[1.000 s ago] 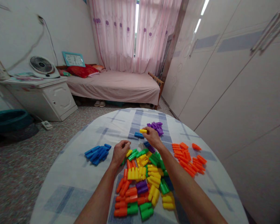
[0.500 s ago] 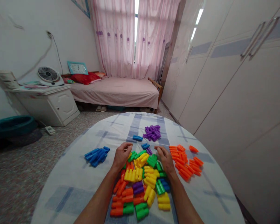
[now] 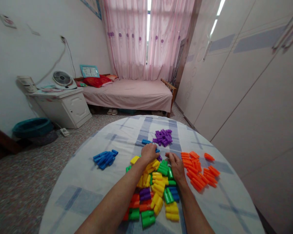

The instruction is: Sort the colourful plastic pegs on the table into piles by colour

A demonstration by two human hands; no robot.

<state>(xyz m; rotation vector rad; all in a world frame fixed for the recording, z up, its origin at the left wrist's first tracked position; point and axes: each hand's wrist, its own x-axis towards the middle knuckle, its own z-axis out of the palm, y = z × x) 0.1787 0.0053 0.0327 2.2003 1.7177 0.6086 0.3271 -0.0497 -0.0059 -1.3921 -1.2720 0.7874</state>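
Bullet-shaped plastic building blocks lie in a mixed heap of yellow blocks, green blocks, a purple block and others. My left hand is at the heap's far edge, its fingers curled over a small blue block that shows past them. My fingertips are partly hidden. My right hand rests at the heap's right side, holding nothing, fingers loosely bent and apart, near green blocks. My left forearm covers part of the heap.
Sorted piles stand around the heap: blue blocks at left, purple blocks at the back, orange blocks at right. Another blue block lies near the purple pile. A checked cloth covers the round table.
My left hand has moved right and slightly away from me, from the heap's left side onto the small blue block. My right hand stays by the heap. The view has shifted a little left.
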